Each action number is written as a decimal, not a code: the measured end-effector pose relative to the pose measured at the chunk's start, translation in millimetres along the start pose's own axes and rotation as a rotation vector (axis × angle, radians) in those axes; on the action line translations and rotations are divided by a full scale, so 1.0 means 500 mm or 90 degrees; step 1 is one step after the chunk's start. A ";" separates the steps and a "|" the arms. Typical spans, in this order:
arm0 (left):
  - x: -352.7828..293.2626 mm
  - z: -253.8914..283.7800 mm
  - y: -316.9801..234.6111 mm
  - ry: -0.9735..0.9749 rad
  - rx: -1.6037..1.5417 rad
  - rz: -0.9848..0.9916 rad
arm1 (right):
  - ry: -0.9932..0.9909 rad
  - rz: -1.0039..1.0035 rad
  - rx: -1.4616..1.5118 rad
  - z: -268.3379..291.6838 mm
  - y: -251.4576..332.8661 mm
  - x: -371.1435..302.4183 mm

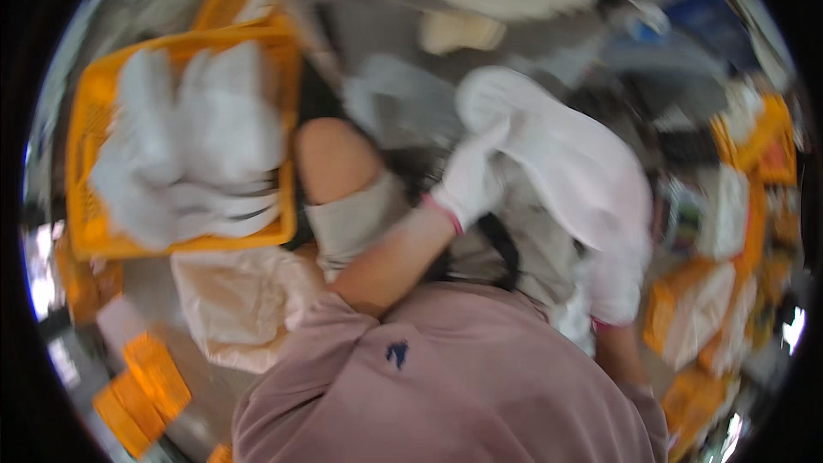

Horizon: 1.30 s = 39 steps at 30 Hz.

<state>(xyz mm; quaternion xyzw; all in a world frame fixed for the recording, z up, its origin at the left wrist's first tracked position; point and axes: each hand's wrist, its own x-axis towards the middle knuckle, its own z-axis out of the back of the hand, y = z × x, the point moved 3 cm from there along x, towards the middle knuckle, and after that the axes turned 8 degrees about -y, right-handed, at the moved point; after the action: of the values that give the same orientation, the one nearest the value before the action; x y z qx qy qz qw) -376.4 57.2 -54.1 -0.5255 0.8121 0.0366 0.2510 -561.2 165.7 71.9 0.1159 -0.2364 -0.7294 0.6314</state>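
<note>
A long white shoe sole [566,154] is held slantwise above my lap, blurred by motion. My left hand [471,176], in a white glove with a pink cuff, grips it near its narrower upper-left end, the thumb side against the edge. At the wider lower-right end my right hand [619,283], gloved the same way, holds the sole; its fingers merge with the white surface and are partly hidden. To the left, a yellow plastic basket [81,167] contains several similar white soles [223,111], stacked and standing on edge.
A pale plastic bag [227,304] lies below the basket. Orange boxes [141,394] are at the lower left. On the right are more orange crates [759,146] and plastic-wrapped packs [694,304]. Grey sheeting and a pale scrap [463,32] lie ahead of my knees.
</note>
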 end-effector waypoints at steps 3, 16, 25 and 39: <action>0.097 -0.050 0.058 -0.064 0.037 0.042 | -0.137 -0.173 0.173 -0.015 0.028 -0.038; 0.282 -0.115 -0.009 -0.064 0.097 -0.058 | -0.078 -0.102 0.194 -0.038 0.054 0.193; 0.369 -0.054 -0.048 0.097 0.343 -0.210 | -0.145 0.124 0.098 -0.119 0.050 0.291; 0.091 0.000 -0.217 -0.059 0.733 -0.164 | -0.098 0.334 -0.113 -0.199 0.092 0.468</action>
<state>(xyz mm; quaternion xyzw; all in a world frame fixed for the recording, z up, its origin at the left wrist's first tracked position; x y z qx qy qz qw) -296.6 -29.0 -52.0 -0.3969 0.6193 -0.4180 0.5331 -516.1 -86.7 39.0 -0.0608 -0.2407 -0.5659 0.7862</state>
